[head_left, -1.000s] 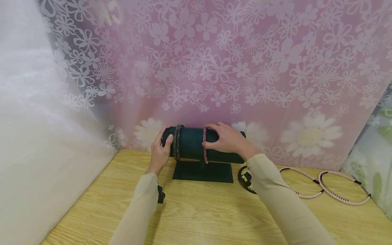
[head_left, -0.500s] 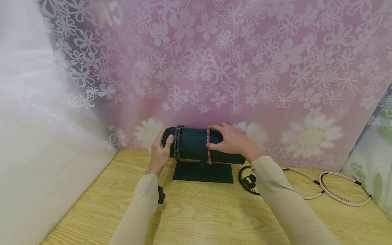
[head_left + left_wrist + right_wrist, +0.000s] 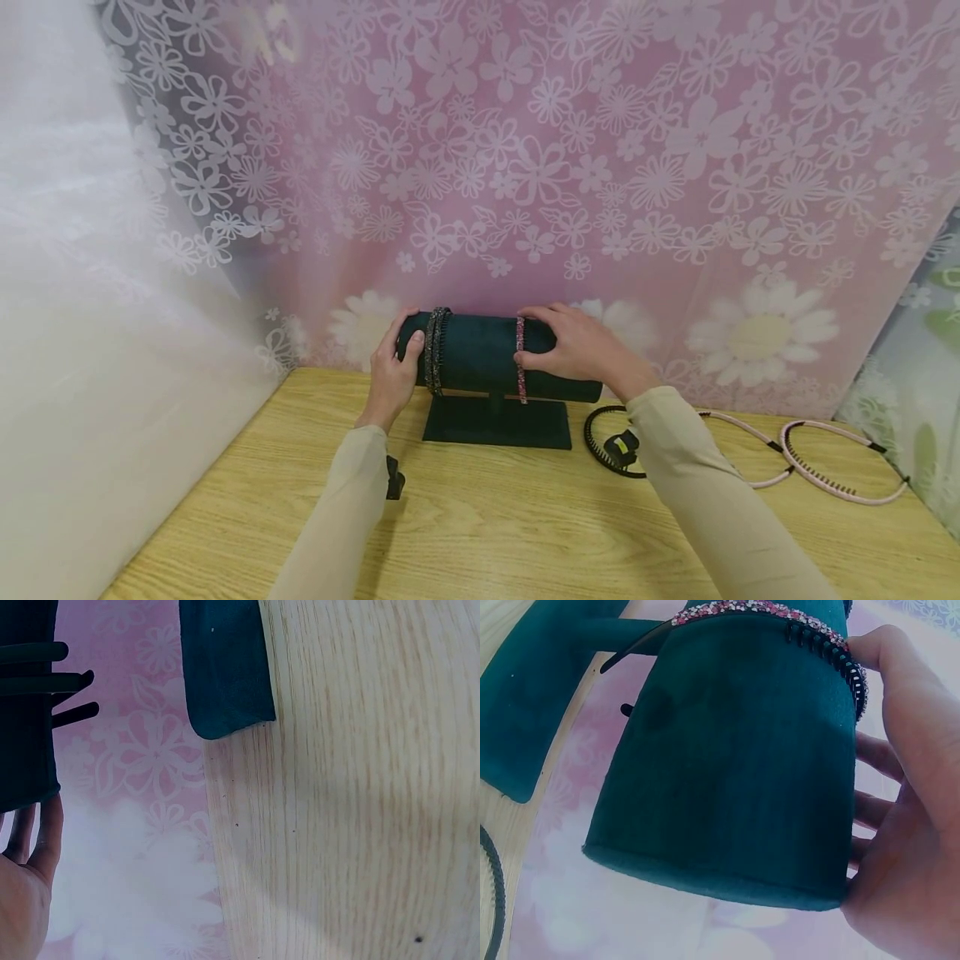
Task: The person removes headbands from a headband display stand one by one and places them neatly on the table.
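Note:
A dark green velvet display stand (image 3: 487, 354) has a horizontal roll on a post above a flat base (image 3: 495, 421). My left hand (image 3: 392, 375) grips the roll's left end, thumb in front; in the left wrist view its fingers (image 3: 49, 832) touch the roll's end. Two dark glittery headbands (image 3: 434, 350) sit on the roll beside that thumb. Right of the roll's middle, my right hand (image 3: 581, 348) pinches a pink glittery headband (image 3: 521, 379) between thumb and fingers. The right wrist view shows this headband's (image 3: 757, 607) black teeth and its tips protruding past the roll.
On the wooden table (image 3: 480, 517) at right lie a black toothed headband (image 3: 600, 458) and pink headbands (image 3: 847, 492), partly covered by my right sleeve. A pink flowered curtain (image 3: 525, 167) hangs close behind the stand; a white sheet (image 3: 112, 333) borders the left.
My right hand has moved to the right, sliding the pink headband along the roll, away from the dark pair. The left hand and the stand stay in place.

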`<state>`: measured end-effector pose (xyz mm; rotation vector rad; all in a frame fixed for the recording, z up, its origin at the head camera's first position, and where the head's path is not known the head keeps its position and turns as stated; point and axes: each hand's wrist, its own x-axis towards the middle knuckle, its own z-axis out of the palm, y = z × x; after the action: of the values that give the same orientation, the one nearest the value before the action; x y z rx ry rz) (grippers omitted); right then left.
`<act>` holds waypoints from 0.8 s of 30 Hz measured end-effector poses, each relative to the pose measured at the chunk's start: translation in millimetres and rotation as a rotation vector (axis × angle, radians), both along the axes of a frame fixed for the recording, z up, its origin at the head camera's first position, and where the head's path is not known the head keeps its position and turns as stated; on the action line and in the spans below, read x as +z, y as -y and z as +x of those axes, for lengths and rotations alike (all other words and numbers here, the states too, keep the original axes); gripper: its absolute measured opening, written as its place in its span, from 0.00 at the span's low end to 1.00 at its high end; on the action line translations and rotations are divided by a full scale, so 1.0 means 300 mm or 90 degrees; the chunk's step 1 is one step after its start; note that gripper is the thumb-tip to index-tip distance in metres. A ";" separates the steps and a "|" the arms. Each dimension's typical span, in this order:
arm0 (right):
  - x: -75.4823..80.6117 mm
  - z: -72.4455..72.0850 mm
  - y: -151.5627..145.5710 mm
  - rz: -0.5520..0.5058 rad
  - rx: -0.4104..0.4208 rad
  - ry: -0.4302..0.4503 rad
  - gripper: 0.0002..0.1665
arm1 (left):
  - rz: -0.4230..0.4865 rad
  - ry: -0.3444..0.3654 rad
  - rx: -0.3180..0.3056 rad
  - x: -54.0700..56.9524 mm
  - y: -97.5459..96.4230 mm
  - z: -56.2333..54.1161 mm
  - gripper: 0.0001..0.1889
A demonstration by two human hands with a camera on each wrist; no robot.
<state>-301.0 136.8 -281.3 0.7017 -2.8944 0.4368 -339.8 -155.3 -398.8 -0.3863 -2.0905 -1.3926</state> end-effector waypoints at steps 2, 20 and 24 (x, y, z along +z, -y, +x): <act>-0.001 0.003 -0.006 0.001 -0.002 -0.003 0.45 | 0.000 0.000 0.000 -0.002 0.000 0.000 0.27; -0.011 0.007 -0.043 0.006 -0.016 -0.008 0.45 | -0.002 0.001 -0.009 0.001 0.004 -0.004 0.26; -0.015 0.006 -0.045 0.007 -0.015 -0.009 0.46 | -0.003 0.001 -0.008 -0.001 0.004 -0.002 0.26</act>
<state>-299.2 150.2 -285.9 0.6692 -2.8906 0.4109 -340.4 -156.4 -399.1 -0.4004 -2.0957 -1.3962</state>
